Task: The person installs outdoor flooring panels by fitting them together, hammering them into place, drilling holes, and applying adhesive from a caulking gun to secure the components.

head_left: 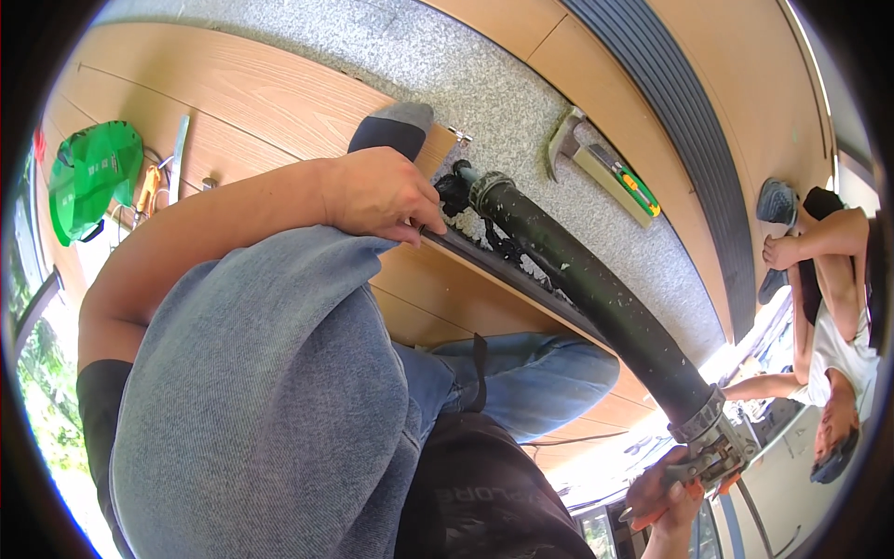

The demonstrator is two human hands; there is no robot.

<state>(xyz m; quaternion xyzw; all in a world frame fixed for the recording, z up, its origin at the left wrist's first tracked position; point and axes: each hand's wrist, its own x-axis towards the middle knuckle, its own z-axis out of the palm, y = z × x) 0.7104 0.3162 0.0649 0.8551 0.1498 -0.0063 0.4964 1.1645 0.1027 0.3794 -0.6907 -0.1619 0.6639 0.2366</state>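
Note:
Across the right half lies a long black caulking gun, its nozzle end near the middle and its handle at the lower right. My right hand is closed round the handle and trigger. My left hand rests by my raised knee, its fingers bent and closed on the end of a dark strip along the wooden plank's edge. Black sealant is smeared around the nozzle, just past my left fingertips. More of it lies in lumps with whitish bits along the strip, partly under the barrel.
Beyond the barrel, a hammer and a green-and-yellow utility knife lie on grey speckled flooring. A ribbed black strip runs behind. At left are a green bag and a metal ruler. Another person sits at right.

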